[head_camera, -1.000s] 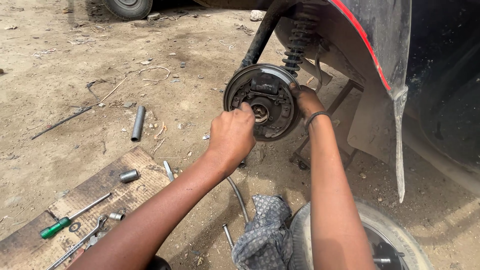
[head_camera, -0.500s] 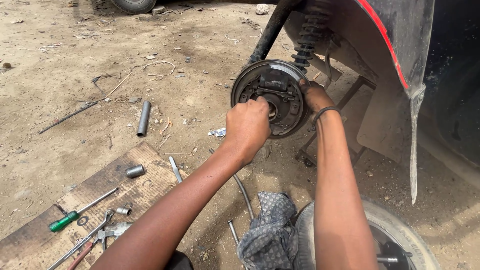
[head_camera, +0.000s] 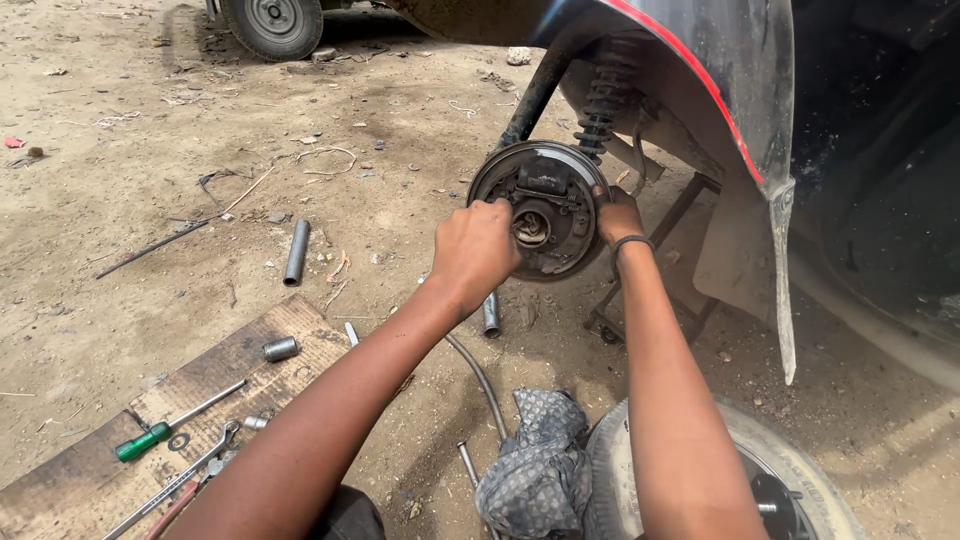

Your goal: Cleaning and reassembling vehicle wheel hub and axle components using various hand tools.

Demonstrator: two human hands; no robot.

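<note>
The round brake assembly (head_camera: 540,208) hangs bare under the raised vehicle's mudguard (head_camera: 720,90), its wheel (head_camera: 740,480) lying on the dirt close by. The left hand (head_camera: 473,250) is curled at the drum's near side, fingers working inside; what they pinch I cannot tell. The right hand (head_camera: 618,215) clasps the far rim. Doing this well likely means a firm brace with the right while the left works steadily, squarely, without slipping.

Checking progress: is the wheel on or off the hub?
Off. The brake plate is bare, and a wheel lies on the ground.
</note>
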